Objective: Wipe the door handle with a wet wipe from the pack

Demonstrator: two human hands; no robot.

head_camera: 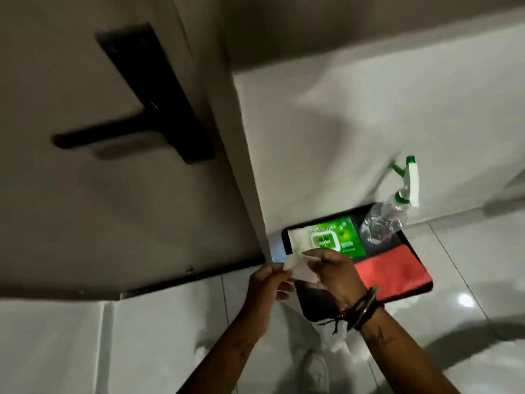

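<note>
Fingers of both hands pinch a small white wet wipe (298, 267) between them, held low over the floor. Furthest left, a black lever door handle (122, 132) on its long black plate sticks out from a pale door (85, 209), well above the hands and untouched. Moving right, the left hand (267, 285) grips the wipe's near corner with thumb and fingertips closed on it. Next, the right hand (335, 274), with bracelets at the wrist, closes on the wipe's other edge, as if spreading it open. Behind the hands, a black tray (312, 305) rests on glossy floor tiles, holding a green wipes pack (335, 237), a red cloth (395, 277) and, further right, a clear spray bottle (392, 211) with a green and white trigger. Judging by its look, the wipe is light, limp and damp, likely to fold and cling to itself; holding it flat across the fingers, then wrapping it around the lever, should work best.
</note>
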